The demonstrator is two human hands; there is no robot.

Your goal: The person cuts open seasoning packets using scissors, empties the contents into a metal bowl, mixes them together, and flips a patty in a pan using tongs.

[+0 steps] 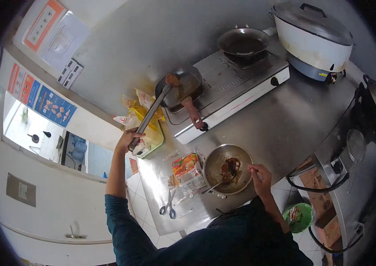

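Observation:
My left hand [136,140] is closed around the handle of a long metal ladle [153,107]. Its head, with reddish-brown food [172,80] on it, is over the dark frying pan [188,88] on the left burner. My right hand [260,174] is closed at the right rim of a metal wok [212,162] on the steel table. Dark brown sauce [231,170] and a spoon [212,187] lie in this wok. Left of it are a printed food packet [188,172] and grey-handled scissors [167,209].
The two-burner stove [236,88] holds another wok [243,42] at its right. A large rice cooker [313,42] stands at the back right. Yellow packets sit in a green-rimmed tray [157,145] at the left. A green basin [299,218] is low at the right.

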